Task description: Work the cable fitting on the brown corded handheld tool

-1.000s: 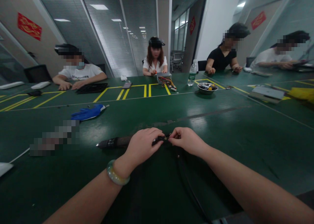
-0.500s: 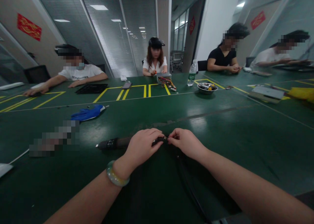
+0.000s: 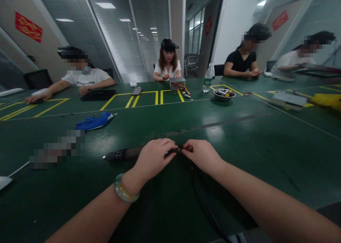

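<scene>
A dark electric screwdriver (image 3: 130, 154) lies on the green table with its bit pointing left. My left hand (image 3: 154, 159) is wrapped over its rear part, thumb and fingers closed on it, and hides much of the body. Bits of brass colour show at the tool's rear end, just past my left fingertips. My right hand (image 3: 201, 154) is closed in a pinch right beside that end; what sits between its fingertips is too small and dark to make out. A black cable (image 3: 202, 197) runs below my right hand toward the table's near edge.
A blue glove (image 3: 94, 121) lies to the left. Farther back stand a metal bowl (image 3: 224, 98) of small parts, a water bottle (image 3: 207, 80) and a grey box with coloured wires (image 3: 178, 85). Several co-workers sit across the table (image 3: 149, 120), marked with yellow tape.
Both hands keep nearly the same hold at the screwdriver's rear end. The camera view has shifted slightly. Across the table, a co-worker's hand at the left has moved closer to a black tray.
</scene>
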The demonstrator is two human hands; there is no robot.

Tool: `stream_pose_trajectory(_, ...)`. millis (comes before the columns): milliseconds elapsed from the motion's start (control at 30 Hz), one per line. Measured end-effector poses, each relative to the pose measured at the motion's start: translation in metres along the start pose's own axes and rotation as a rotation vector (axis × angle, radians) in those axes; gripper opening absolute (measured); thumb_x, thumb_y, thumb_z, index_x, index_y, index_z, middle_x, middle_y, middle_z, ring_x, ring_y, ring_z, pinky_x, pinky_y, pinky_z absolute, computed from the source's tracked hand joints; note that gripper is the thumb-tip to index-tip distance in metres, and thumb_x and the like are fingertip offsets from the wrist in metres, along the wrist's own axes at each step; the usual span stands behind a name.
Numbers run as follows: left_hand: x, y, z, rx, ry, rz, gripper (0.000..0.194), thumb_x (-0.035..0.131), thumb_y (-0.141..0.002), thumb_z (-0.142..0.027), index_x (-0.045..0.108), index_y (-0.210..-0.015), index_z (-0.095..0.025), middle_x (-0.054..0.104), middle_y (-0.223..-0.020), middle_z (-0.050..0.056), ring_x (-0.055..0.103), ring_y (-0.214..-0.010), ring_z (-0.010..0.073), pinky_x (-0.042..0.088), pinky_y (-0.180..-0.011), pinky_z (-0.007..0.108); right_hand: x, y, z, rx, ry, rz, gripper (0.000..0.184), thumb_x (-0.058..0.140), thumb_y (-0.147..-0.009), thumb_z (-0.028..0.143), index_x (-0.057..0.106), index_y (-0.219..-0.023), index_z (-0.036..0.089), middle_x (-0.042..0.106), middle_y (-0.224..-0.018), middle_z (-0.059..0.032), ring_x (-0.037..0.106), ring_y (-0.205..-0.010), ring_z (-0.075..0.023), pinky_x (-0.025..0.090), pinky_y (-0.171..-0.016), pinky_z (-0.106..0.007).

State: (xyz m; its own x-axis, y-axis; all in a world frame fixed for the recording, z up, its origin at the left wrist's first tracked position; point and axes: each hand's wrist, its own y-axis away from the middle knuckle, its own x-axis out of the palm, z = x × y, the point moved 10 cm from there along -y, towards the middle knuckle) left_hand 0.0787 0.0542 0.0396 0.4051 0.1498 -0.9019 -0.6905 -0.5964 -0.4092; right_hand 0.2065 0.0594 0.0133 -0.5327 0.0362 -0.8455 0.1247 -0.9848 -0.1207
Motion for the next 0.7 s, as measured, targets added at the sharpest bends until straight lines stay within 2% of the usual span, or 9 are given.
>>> stream_pose_trajectory(267, 0.0034, 0.0, -0.0002, -0.019, -0.01, 0.032, 0.02, 0.064, -0.087, -0.027, 0.064, -0.107, -0.025, 0.065, -0.114, 0.002, 0.061, -0.103, 0.022, 0.049, -0.085, 0.039, -0.0005, 0.001, 0.0047, -0.022, -0.037, -0.019, 0.015, 0.064, -0.085, 0.034, 0.068, -0.075, 0.023, 0.069, -0.074, 0.0021, 0.062, -0.067, -0.0142, 0.037, -0.056, -0.024)
stream_pose_trajectory(533, 0.0038, -0.0004, 0.0, -0.025, -0.015, 0.016, 0.018, 0.064, -0.087, -0.027, 0.064, -0.104, -0.024, 0.066, -0.108, 0.003, 0.061, -0.099, 0.0214, 0.049, -0.083, 0.037, 0.0075, 0.0, -0.003, 0.033, -0.123, -0.008, 0.016, 0.062, -0.087, 0.035, 0.068, -0.079, 0.023, 0.067, -0.072, 0.0017, 0.06, -0.067, -0.0141, 0.037, -0.058, -0.024)
stream_pose_trajectory(600, 0.0041, -0.0002, -0.0003, -0.022, -0.015, 0.018, 0.018, 0.065, -0.086, -0.027, 0.064, -0.104, -0.024, 0.066, -0.109, 0.003, 0.061, -0.1, 0.0216, 0.048, -0.083, 0.038, 0.0045, 0.0, -0.0013, -0.002, -0.111, -0.034, 0.013, 0.064, -0.087, 0.032, 0.069, -0.08, 0.023, 0.066, -0.078, 0.0009, 0.061, -0.072, -0.0145, 0.04, -0.063, -0.025)
stream_pose_trajectory(700, 0.0034, 0.0001, -0.0009, -0.022, -0.015, 0.02, 0.019, 0.065, -0.086, -0.027, 0.063, -0.104, -0.024, 0.065, -0.109, 0.003, 0.06, -0.1, 0.022, 0.048, -0.084, 0.038, -0.0009, -0.0013, 0.0015, -0.067, -0.143, -0.081, 0.01, 0.067, -0.084, 0.028, 0.068, -0.078, 0.021, 0.064, -0.104, -0.0038, 0.061, -0.092, -0.0158, 0.044, -0.077, -0.026)
